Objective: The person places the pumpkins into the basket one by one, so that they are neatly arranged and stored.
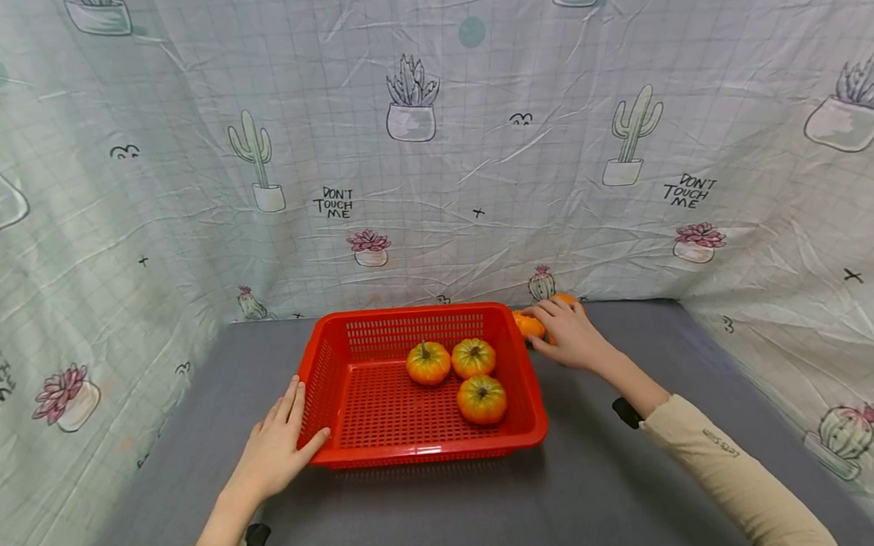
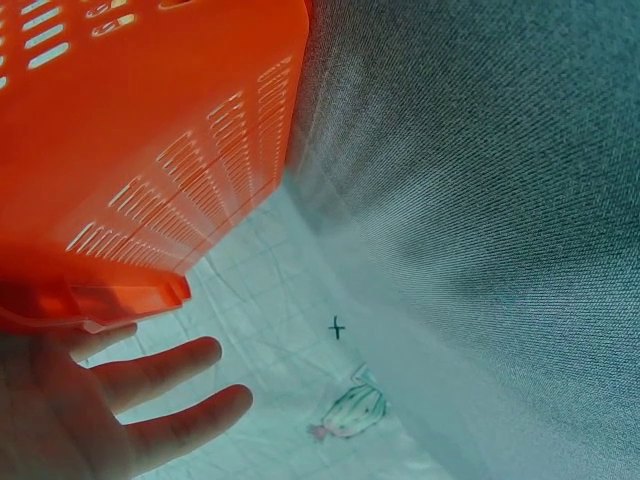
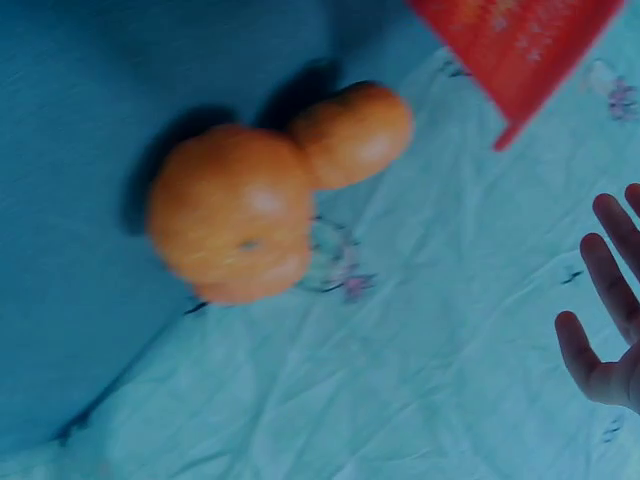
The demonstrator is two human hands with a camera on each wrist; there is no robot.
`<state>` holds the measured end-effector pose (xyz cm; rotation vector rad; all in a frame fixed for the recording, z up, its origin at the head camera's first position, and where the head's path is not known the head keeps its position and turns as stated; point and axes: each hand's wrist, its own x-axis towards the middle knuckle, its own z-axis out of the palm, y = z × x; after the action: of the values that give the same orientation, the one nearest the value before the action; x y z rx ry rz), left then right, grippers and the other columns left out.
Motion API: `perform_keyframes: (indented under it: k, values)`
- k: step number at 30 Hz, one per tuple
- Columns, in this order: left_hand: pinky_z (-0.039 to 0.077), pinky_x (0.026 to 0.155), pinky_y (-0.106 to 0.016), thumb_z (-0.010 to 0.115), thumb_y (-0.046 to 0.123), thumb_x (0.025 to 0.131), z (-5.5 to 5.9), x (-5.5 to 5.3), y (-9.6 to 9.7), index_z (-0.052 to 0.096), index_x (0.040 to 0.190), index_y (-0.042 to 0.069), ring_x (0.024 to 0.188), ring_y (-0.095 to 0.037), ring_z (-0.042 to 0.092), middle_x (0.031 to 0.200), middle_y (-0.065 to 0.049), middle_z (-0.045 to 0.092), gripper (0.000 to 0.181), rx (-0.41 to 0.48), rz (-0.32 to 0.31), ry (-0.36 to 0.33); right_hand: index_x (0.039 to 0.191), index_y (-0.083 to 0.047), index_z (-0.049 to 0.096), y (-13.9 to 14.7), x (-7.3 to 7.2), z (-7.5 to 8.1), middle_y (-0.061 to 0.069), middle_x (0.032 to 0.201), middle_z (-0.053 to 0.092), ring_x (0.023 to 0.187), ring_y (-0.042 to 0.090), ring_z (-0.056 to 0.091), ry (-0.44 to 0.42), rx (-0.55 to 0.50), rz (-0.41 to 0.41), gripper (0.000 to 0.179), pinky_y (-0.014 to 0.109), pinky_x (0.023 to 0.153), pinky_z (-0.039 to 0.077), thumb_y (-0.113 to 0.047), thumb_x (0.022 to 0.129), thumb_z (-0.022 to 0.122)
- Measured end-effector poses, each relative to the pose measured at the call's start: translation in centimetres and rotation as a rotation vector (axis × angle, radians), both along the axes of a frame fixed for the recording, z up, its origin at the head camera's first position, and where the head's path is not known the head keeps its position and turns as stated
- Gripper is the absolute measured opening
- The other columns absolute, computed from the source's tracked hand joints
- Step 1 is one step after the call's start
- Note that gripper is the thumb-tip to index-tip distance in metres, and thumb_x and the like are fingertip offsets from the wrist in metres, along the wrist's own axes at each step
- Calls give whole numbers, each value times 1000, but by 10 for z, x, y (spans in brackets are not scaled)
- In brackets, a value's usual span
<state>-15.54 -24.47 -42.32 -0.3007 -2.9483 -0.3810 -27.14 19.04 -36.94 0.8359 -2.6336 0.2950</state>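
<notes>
A red plastic basket (image 1: 432, 451) with slotted walls stands on the grey table. Three small orange pumpkins with greenish tops lie in its right half, one of them a stemmed pumpkin (image 1: 428, 363). My left hand (image 1: 273, 450) rests at the basket's left rim, fingers straight and thumb spread along the front corner. Past the basket's right side, my right hand (image 1: 570, 335) is held over more orange pumpkins (image 1: 529, 326), partly covering them. From the right wrist, a big pumpkin (image 3: 230, 205) and a smaller pumpkin (image 3: 355, 135) show apart from the spread fingers (image 3: 606, 285).
A pale curtain (image 1: 430, 165) printed with cacti and lettering hangs behind the table and along both sides. The pumpkins at the right lie near the table's back edge, close to the curtain. Grey tabletop (image 1: 452, 514) spreads in front of the basket.
</notes>
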Motion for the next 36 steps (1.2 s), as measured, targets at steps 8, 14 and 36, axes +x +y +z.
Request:
perform_keyframes:
  k: [8,14,36]
  values:
    - [31,87,-64,42,54,87,0,0,0,16,141,-2,126,-42,31,148,-19,15,82,6,2,-3,113,-5,57,27,-8,-21,13,111,56,104,31,45,51,125,-57,36,47,73,34,-23,82,61]
    - [31,87,-64,41,55,87,-1,0,-1,15,142,-2,126,-42,31,149,-18,14,83,8,6,-8,118,-2,54,38,-16,-40,15,116,55,105,32,46,56,274,-121,49,49,71,34,-25,76,68]
    - [31,89,-64,44,52,86,0,2,0,17,141,-2,127,-41,31,148,-19,15,82,21,9,-1,130,-16,45,57,-49,-69,16,123,48,100,36,44,17,498,-155,74,53,73,35,-24,64,78]
